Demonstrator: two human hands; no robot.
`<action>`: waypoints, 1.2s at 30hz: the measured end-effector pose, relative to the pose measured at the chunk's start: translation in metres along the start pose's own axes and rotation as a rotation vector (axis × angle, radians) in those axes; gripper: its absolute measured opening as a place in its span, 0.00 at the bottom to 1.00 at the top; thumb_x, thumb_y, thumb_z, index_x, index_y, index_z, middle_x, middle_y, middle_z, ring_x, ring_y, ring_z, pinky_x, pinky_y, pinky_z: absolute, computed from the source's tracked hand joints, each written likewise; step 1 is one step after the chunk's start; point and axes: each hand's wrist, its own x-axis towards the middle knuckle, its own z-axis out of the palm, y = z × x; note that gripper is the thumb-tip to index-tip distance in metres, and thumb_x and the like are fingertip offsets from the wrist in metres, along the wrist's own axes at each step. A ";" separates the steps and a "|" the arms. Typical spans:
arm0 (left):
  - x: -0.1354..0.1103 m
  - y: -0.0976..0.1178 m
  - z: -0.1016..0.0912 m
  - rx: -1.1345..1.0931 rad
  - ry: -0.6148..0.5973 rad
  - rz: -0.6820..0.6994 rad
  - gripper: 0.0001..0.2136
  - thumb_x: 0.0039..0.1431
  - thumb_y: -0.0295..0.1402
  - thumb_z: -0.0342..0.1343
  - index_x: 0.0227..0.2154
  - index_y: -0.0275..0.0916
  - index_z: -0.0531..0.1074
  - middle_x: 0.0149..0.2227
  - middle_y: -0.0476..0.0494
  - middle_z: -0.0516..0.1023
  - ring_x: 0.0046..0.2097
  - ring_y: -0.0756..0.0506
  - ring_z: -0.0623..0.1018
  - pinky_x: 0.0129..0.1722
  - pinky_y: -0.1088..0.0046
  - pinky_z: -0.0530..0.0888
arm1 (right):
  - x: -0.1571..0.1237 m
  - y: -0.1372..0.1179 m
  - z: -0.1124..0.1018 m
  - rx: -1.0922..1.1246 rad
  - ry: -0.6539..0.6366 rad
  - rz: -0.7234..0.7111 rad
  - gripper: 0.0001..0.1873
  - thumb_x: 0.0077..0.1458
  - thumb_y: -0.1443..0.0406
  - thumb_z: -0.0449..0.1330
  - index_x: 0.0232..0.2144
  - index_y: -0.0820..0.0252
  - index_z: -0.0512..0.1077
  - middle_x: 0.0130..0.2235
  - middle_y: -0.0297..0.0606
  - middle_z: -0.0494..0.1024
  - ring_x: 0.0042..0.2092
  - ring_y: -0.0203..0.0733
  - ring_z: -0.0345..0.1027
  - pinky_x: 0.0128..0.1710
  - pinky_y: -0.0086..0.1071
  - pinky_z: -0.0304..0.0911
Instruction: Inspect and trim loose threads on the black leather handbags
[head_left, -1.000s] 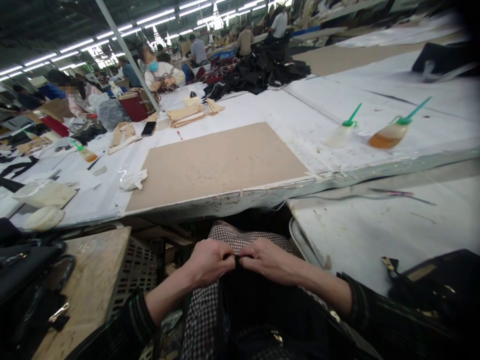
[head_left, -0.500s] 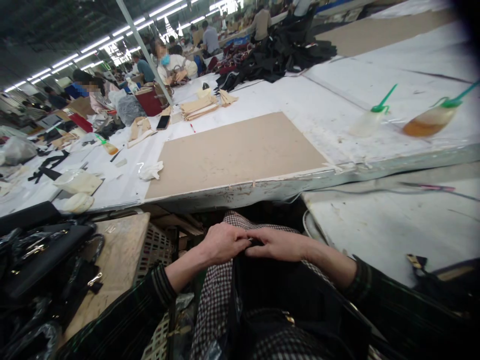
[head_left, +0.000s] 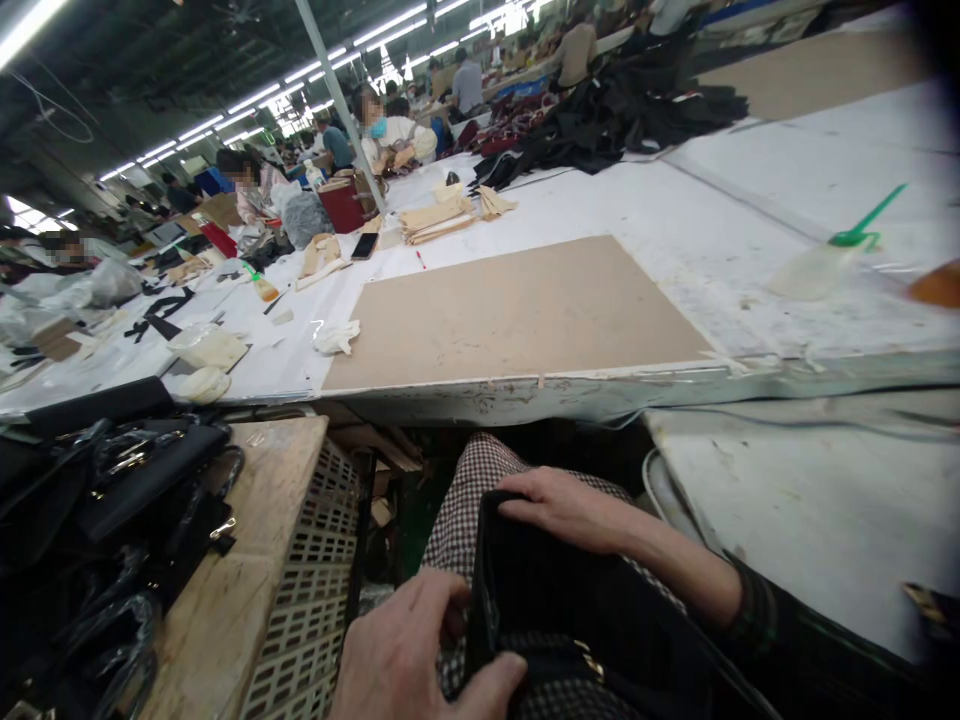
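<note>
A black bag (head_left: 585, 570) with a gold-coloured metal fitting lies across my lap, over black-and-white checked cloth. My right hand (head_left: 559, 510) grips its far top edge, thumb on one side and fingers on the other. Nearer to me, my left hand (head_left: 420, 640) is at the bag's left side. Its thumb and fingers are spread apart, with the bag's side edge between them. The thumb tip overlaps the black material; whether it presses on it I cannot tell.
Ahead is a white worktable with a tan board (head_left: 517, 315), a phone (head_left: 364, 246) and a glue bottle (head_left: 817, 265). Black bags (head_left: 150, 480) lie at left on a board over a plastic crate (head_left: 307, 570). A white surface (head_left: 810, 490) stands at right. Co-workers sit beyond.
My left hand has left the far top edge, where both hands met, and come back toward me along the bag's left side. My right hand stays on the edge. The view has turned left.
</note>
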 end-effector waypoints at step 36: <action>0.008 -0.022 0.011 -0.123 0.378 0.161 0.05 0.62 0.27 0.54 0.34 0.38 0.75 0.32 0.46 0.75 0.34 0.48 0.75 0.34 0.75 0.70 | 0.016 -0.046 0.029 -0.031 -0.112 -0.405 0.09 0.58 0.69 0.58 0.39 0.58 0.78 0.33 0.33 0.81 0.34 0.36 0.73 0.34 0.26 0.58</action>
